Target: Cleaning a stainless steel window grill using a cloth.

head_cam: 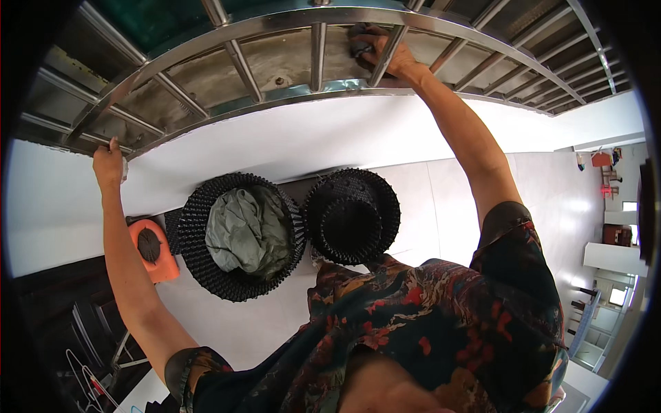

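Note:
At the top of the head view, my right hand [384, 51] reaches through the metal window bars [318, 57] and grips a dark grey cloth [361, 44] against the stained ledge [289, 54] behind them. My left hand [108, 162] is at the lower left corner of the barred frame, its thumb and fingers at the bottom bar; a small whitish thing shows beside the palm. Whether the fingers close round the bar is hard to tell. A drain or bolt-like spot lies on the ledge between the hands.
Below the ledge is a white wall [310, 134]. On the floor stand a black studded basket [191, 227] with grey-green fabric [248, 227] in it, another black basket [390, 206], and an orange plastic stool [165, 258]. Wire hangers [85, 377] are at the lower left.

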A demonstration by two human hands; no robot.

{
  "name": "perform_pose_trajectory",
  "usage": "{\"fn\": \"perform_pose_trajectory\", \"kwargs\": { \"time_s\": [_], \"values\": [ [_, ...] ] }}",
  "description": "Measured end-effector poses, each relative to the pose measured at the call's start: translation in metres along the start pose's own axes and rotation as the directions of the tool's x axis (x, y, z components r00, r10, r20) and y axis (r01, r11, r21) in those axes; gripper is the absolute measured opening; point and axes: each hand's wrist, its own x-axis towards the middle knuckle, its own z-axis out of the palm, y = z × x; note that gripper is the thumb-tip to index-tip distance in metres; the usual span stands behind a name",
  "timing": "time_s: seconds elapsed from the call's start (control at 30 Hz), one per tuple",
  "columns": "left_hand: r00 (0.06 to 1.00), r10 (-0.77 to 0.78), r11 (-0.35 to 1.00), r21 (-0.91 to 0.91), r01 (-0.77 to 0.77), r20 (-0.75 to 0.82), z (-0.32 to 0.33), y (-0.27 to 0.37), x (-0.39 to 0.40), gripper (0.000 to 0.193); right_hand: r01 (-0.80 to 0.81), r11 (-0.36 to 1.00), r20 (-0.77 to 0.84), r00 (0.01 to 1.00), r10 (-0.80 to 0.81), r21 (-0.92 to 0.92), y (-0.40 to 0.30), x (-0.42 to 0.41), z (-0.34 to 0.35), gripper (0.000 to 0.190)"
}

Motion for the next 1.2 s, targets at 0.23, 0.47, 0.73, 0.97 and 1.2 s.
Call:
{"fn": "perform_pose_trajectory", "kwargs": {
  "time_s": [0.23, 0.47, 0.73, 0.97, 1.2],
  "values": [
    [1.000, 0.006, 1.000, 0.005, -0.005, -0.030, 0.001, 0.001, -0.008, 0.047, 0.262, 0.913, -0.176, 0.960, -0.216, 0.311, -0.030, 0.028, -0.031, 0.041],
    [0.998, 0.043, 0.997, 0.072, -0.040, -0.043, 0.000, -0.008, -0.003, 0.050, 0.585, 0.702, -0.149, 0.801, -0.581, 0.406, -0.059, 0.068, 0.006, 0.043],
    [0.994, -0.069, 0.997, 0.047, 0.065, 0.080, -0.003, -0.011, 0.002, 0.054, 0.186, 0.973, 0.018, 0.982, -0.190, 0.136, -0.021, 0.015, 0.004, 0.046],
    [0.999, 0.000, 1.000, -0.003, 0.000, 0.039, 0.011, 0.005, 0.005, 0.051, -0.503, 0.833, 0.171, 0.822, 0.544, -0.232, 0.058, -0.018, 0.061, 0.037],
    [0.999, 0.014, 1.000, 0.011, -0.014, -0.040, 0.006, -0.008, 0.001, 0.050, -0.201, 0.972, 0.101, 0.977, 0.189, 0.122, -0.028, -0.022, -0.052, 0.031]
  ]
}}
